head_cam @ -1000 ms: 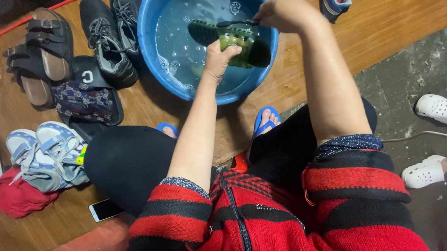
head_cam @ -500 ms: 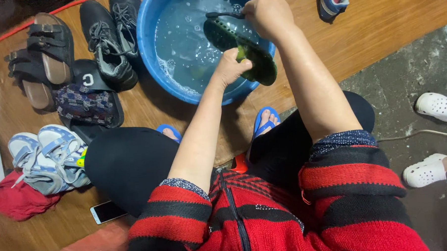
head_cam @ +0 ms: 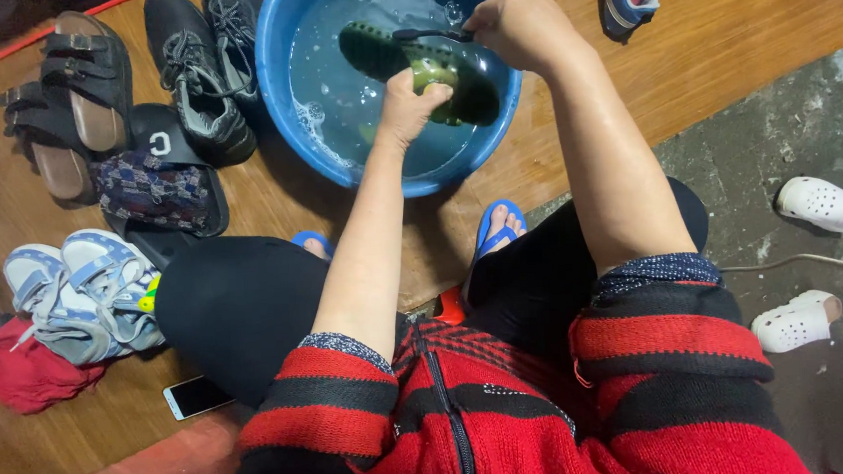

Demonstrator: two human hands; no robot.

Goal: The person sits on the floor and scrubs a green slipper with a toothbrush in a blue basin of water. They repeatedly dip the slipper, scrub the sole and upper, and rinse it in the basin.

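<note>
Scrubbing: a person sits over a blue basin (head_cam: 281,92) of water, both hands working on a green slipper (head_cam: 387,51)
Left hand: the left hand (head_cam: 409,105) is closed around the near end of the green slipper, fingers curled over its edge, holding it partly in the water
Right hand: the right hand (head_cam: 517,23) is clenched on the handle of a dark brush (head_cam: 428,36) that lies across the top of the slipper
Slipper: in the basin, towards its right side, sole side up, tilted, partly under water
Basin: stands on a wooden board (head_cam: 732,39), just ahead of the person's feet in blue flip-flops (head_cam: 498,227)
Left of basin: black sneakers (head_cam: 196,77) touch the basin's rim; beyond them brown strap sandals (head_cam: 67,109), a patterned slipper (head_cam: 153,186) and pale blue sandals (head_cam: 78,291)
Near the knee: a white phone (head_cam: 195,396) lies on the board beside a red cloth (head_cam: 20,377)
Right side: two white clogs (head_cam: 817,204) sit on grey concrete, well apart from the basin
</note>
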